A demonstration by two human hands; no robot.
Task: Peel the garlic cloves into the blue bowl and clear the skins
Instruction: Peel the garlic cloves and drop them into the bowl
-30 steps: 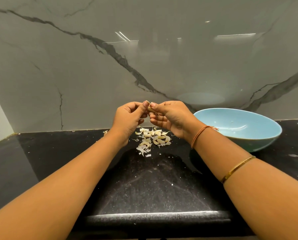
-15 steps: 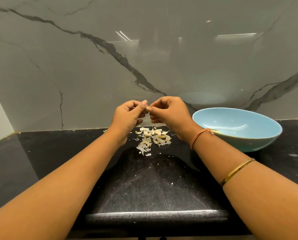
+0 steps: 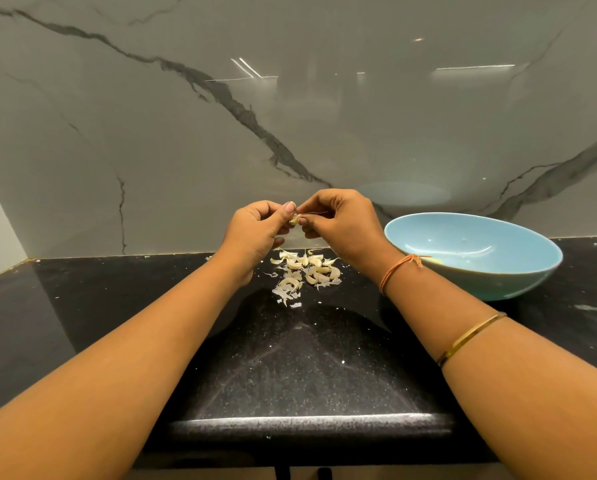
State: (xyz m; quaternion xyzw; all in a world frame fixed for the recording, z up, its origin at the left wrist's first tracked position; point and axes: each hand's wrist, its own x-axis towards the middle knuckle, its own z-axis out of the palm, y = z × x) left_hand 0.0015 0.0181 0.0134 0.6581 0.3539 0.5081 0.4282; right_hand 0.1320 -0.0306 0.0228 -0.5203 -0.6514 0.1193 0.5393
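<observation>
Pinched between thumb and forefinger tips of both hands: one clove (image 3: pixel 294 220), held in the air above the worktop (image 3: pixel 290 358). Left fingers (image 3: pixel 287 210) closed narrow on its left end, thumbnail up against the skin; right fingers (image 3: pixel 304 221) closed narrow on its right end, with a thin strand of skin trailing toward 3 o'clock across the right hand (image 3: pixel 342 225). Left hand (image 3: pixel 255 230) curled, remaining digits tucked under.

Likely handling: very light, firm and slightly curved, small enough to slip once the papery skin loosens. Skin thin, brittle, prone to tearing in scraps rather than coming off whole. Best hold probably at the two tapered ends, nail working under the skin at the root end, pressure kept gentle to avoid bruising or shooting the clove out.

Directly below the hands, at 6 o'clock from the clove: pile (image 3: pixel 307 270) of cloves mixed with skin flakes on the worktop, a few scraps strewn toward the near edge. Cannot tell how many in the pile are peeled already.

At 4 o'clock from the hands, just beside the right wrist: bowl (image 3: pixel 518 271), tilted on its rounded base, with something small and pale yellow low inside near the wrist, too hidden to identify. Behind everything, at 12 o'clock: veined wall (image 3: pixel 290 116).
</observation>
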